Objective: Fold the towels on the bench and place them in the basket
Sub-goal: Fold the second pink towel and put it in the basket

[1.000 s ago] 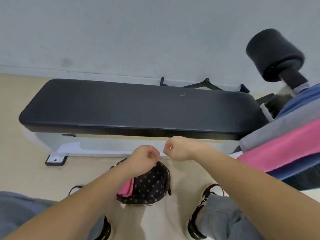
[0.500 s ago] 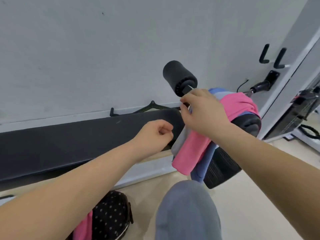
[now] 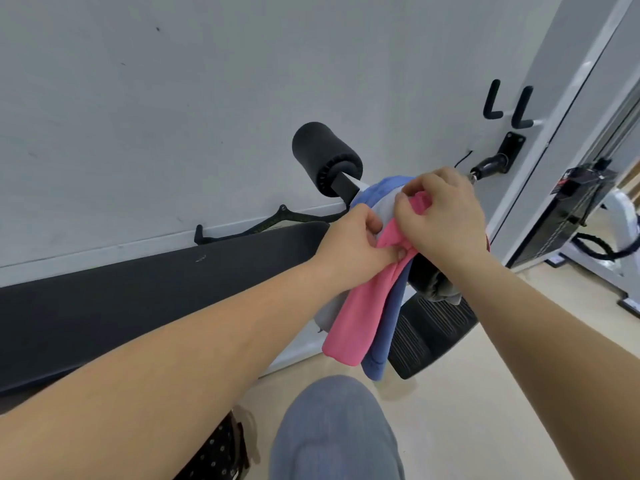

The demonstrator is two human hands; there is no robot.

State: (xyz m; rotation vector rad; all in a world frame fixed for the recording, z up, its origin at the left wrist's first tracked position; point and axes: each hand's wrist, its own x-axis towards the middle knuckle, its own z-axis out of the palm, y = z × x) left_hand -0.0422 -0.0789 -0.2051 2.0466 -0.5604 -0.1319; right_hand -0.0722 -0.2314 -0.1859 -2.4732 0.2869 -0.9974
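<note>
**Both hands on the pink towel at the bench end**

Pink towel (image 3: 360, 317) draped over the far end of the bench, hanging down toward the floor, pinched near its top by both hands. Right hand (image 3: 446, 220) closed on the upper fold, thumb and forefinger pressed together on the pink cloth. Left hand (image 3: 353, 247) just beside it and slightly lower, fingers curled, gripping the same towel where it bunches. Directly under the pink one, a blue towel (image 3: 381, 341) hanging alongside, its top edge showing again above the right hand; between them a pale grey towel (image 3: 382, 209), mostly covered (only a strip visible by the left thumb).

Below the left forearm, the black padded bench (image 3: 138, 299) running leftward along the wall. Above the left hand, a black foam roller (image 3: 322, 154) on its bar. Below the right hand, a second black roller (image 3: 429, 337), ribbed on its end.

Near the left elbow, at the bottom edge, a dark polka-dot basket (image 3: 214, 455), only partly in view. Grey trouser knee (image 3: 332, 427) beside it. Beige floor (image 3: 502, 393), plain grey-white wall (image 3: 173, 116); right of the right hand, two black wall hooks (image 3: 509, 105) and a white machine frame (image 3: 606, 237).
</note>
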